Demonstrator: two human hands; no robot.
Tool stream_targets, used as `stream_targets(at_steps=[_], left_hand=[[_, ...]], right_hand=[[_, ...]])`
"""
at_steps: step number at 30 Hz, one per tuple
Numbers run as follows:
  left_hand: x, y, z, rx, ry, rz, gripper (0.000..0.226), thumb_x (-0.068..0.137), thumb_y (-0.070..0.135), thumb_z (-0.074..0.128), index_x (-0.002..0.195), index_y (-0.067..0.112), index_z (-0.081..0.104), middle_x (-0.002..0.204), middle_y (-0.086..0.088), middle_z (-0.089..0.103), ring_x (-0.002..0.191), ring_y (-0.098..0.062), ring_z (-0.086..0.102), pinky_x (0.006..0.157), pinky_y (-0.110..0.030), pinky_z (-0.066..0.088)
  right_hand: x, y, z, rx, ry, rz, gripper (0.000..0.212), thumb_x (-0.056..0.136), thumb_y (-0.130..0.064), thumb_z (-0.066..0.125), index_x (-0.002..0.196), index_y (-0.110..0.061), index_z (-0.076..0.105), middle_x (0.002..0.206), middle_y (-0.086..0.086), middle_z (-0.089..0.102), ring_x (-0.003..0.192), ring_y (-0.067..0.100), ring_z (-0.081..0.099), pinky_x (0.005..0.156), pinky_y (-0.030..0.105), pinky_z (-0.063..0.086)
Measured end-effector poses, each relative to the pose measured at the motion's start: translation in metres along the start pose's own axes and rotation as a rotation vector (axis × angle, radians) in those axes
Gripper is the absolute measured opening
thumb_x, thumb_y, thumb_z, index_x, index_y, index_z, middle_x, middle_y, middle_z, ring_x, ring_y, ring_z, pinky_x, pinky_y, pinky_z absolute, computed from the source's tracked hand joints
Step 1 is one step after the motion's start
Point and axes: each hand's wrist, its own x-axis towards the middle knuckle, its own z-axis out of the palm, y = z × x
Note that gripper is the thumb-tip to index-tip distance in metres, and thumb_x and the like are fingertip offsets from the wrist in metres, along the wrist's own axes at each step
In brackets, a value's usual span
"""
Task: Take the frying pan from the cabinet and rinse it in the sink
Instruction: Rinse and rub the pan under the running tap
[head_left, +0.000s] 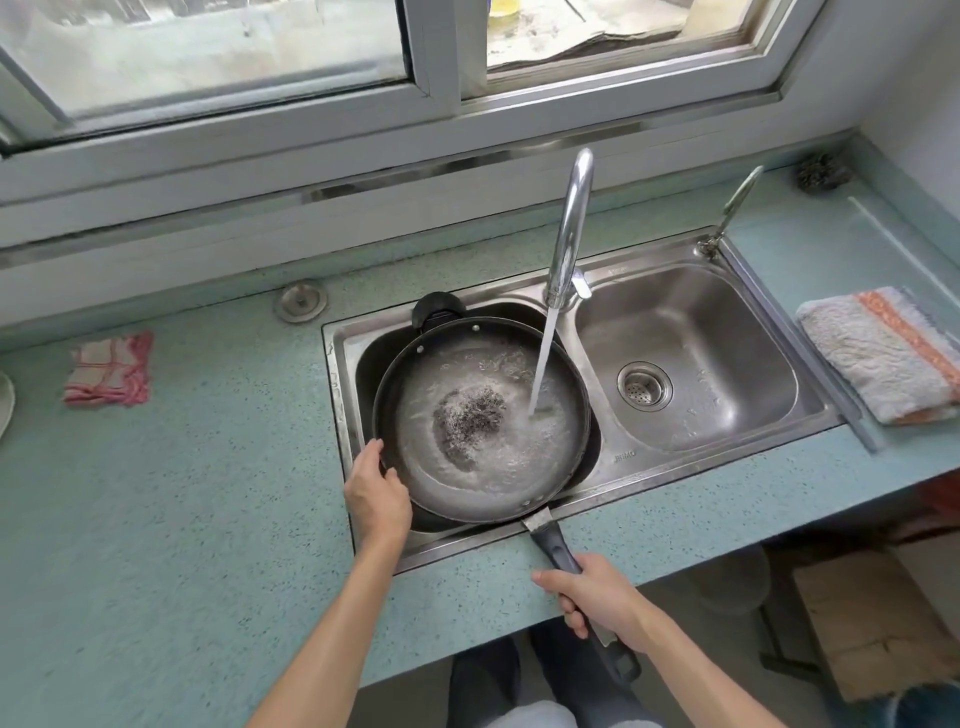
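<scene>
1. Both hands hold the round black frying pan (483, 421): the left hand (376, 496) clasps its near-left rim, and the right hand (597, 595) is wrapped around the long black handle (558, 551).
2. It sits in the left basin of the stainless steel double sink (691, 358), handle reaching out over the speckled blue-green worktop (182, 519).
3. Water runs from the curved chrome tap (569, 228) into the pan; the inside is wet and greyish, with a dark patch at the centre.
4. Splashing blurs that patch, so whether it is residue or bare metal cannot be told.
5. A black object (439, 309) behind the pan is mostly hidden.
</scene>
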Motion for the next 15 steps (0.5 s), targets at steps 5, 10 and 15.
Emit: stream_targets(at_steps=[5, 10, 15], left_hand=[[-0.004, -0.011, 0.001, 0.079, -0.088, 0.110, 0.047, 0.093, -0.002, 0.055, 0.139, 0.005, 0.053, 0.148, -0.008, 0.050, 0.134, -0.022, 0.049, 0.114, -0.028, 0.033], [-0.009, -0.018, 0.004, 0.152, -0.261, 0.137, 0.061, 0.099, 0.017, 0.049, 0.155, 0.017, 0.026, 0.165, 0.002, 0.013, 0.147, -0.016, 0.027, 0.116, -0.029, 0.025], [-0.004, -0.027, 0.010, 0.330, -0.461, 0.198, 0.072, 0.099, 0.029, 0.048, 0.158, 0.021, 0.007, 0.164, -0.009, -0.018, 0.153, -0.026, -0.004, 0.122, -0.043, 0.017]], right_hand=[[0.002, 0.001, 0.000, 0.037, -0.033, 0.030, 0.026, 0.090, -0.031, 0.071, 0.084, -0.011, 0.054, 0.057, -0.002, 0.053, 0.046, 0.011, 0.048, 0.049, 0.026, 0.045], [0.005, -0.003, -0.002, 0.215, -0.141, 0.142, 0.036, 0.088, -0.026, 0.074, 0.105, 0.001, 0.060, 0.072, 0.009, 0.063, 0.062, 0.020, 0.061, 0.056, 0.028, 0.052], [0.009, -0.004, 0.001, 0.233, -0.192, 0.232, 0.031, 0.092, -0.037, 0.067, 0.086, -0.008, 0.058, 0.059, 0.001, 0.047, 0.047, 0.013, 0.047, 0.047, 0.022, 0.040]])
